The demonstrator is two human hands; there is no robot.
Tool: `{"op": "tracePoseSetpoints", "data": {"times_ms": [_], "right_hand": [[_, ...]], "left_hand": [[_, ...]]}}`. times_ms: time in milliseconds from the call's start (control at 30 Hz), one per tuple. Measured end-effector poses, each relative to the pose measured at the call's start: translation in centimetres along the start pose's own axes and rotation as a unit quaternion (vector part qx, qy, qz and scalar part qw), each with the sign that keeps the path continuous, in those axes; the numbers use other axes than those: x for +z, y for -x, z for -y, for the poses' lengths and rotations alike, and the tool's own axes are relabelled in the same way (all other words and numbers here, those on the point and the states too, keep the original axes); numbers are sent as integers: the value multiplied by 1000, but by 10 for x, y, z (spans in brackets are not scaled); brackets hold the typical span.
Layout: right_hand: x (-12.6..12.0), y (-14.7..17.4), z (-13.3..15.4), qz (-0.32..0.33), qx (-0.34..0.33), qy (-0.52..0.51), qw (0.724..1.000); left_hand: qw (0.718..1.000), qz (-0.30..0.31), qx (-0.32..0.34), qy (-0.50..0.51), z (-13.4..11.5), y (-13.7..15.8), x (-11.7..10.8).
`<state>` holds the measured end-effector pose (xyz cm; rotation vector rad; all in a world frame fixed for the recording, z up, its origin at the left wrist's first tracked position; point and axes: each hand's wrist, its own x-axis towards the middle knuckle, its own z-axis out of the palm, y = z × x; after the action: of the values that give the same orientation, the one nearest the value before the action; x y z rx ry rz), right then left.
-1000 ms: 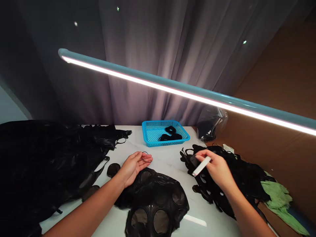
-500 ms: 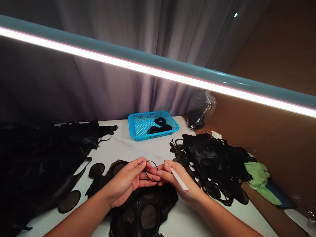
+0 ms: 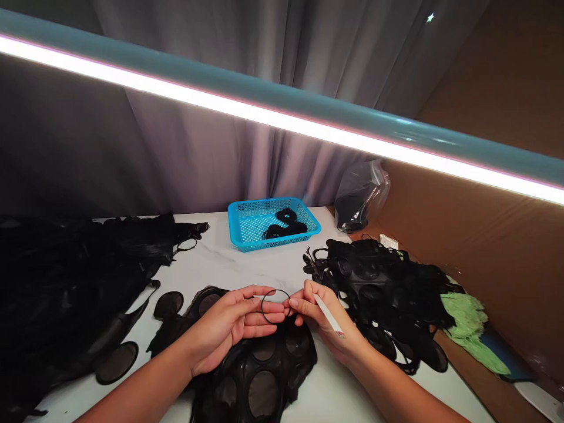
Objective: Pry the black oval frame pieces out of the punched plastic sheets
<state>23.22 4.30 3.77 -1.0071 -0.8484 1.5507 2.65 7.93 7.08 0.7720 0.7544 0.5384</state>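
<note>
A thin black ring point(image 3: 263, 311) stands upright between my hands. My right hand point(image 3: 324, 314) pinches its right edge between thumb and forefinger. Tucked in the same hand is a slim white strip point(image 3: 329, 317), perhaps a tool's handle; its far end is hidden by my fingers. My left hand point(image 3: 233, 317) lies palm up behind the ring, fingers stretched out; the thumb is close to the ring's left edge, and I cannot tell whether it touches. Beneath both hands is a black sheer piece with round panels point(image 3: 263, 393).
A blue basket point(image 3: 247, 244) with bundled black loops stands at the back. Black material is heaped at left point(image 3: 88, 282) and right point(image 3: 388, 276). A clear bag point(image 3: 361, 197) and green cloth point(image 3: 467, 317) lie at the right. A bright tube lamp point(image 3: 282, 117) crosses above.
The ring has moved slightly right and now shows as a rounder loop. My left fingers have straightened, and my right hand has shifted a little to the right.
</note>
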Motion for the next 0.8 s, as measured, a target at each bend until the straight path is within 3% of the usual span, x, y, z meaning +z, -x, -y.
{"op": "tracePoseSetpoints", "data": {"times_ms": [167, 300, 500, 700, 767, 800], "right_hand": [[-4, -3, -3, -10, -5, 12, 1000], [-6, -2, -4, 2, -43, 75, 996], [-6, 6, 0, 33, -166, 268, 949], [-6, 7, -3, 34, -187, 324, 927], [-3, 1, 0, 33, -201, 348, 915], [0, -5, 4, 35, -212, 360, 908]], "left_hand": [[1000, 1, -5, -3, -2, 2, 3], [996, 14, 44, -74, 0, 3, 4], [973, -3, 170, -155, 2, 3, 5], [960, -3, 209, -188, 6, -1, 4], [940, -11, 215, -264, 2, -3, -3], [917, -25, 225, -328, -2, -3, -10]]}}
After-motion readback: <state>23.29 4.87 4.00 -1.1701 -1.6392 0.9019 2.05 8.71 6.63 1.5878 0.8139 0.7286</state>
